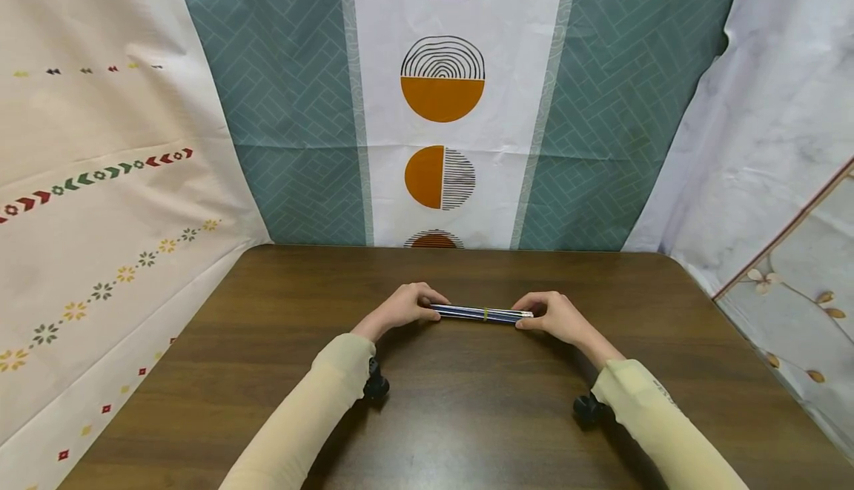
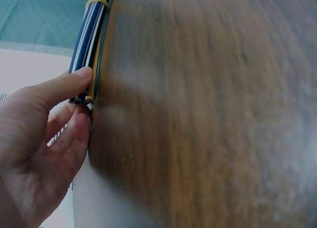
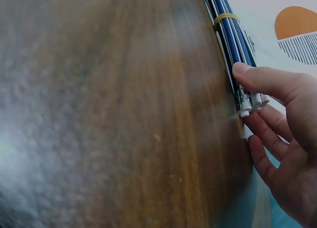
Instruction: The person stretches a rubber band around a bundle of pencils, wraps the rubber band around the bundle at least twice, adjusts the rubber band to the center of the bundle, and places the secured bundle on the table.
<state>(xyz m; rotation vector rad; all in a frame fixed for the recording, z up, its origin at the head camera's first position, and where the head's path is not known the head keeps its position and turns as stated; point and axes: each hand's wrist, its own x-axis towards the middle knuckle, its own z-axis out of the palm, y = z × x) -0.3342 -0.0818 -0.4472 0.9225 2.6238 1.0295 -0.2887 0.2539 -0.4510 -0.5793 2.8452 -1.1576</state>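
A bundle of blue-and-white striped pencils (image 1: 463, 313) lies crosswise at the middle of the table, bound by a yellow rubber band (image 1: 485, 314). My left hand (image 1: 405, 306) pinches its left end, thumb on the near side; the left wrist view shows dark tips at that end of the pencils (image 2: 88, 45). At the opposite end, my right hand (image 1: 559, 318) holds the bundle with the thumb across it. White erasers (image 3: 246, 107) stick out beside that thumb in the right wrist view. The fingertips behind the bundle are partly hidden.
The brown wooden table (image 1: 440, 401) reaches back to a green and white patterned curtain (image 1: 293, 104). Pale patterned cloths hang along the left (image 1: 100, 179) and right (image 1: 767, 104) sides. Small black devices (image 1: 376, 386) sit under both wrists.
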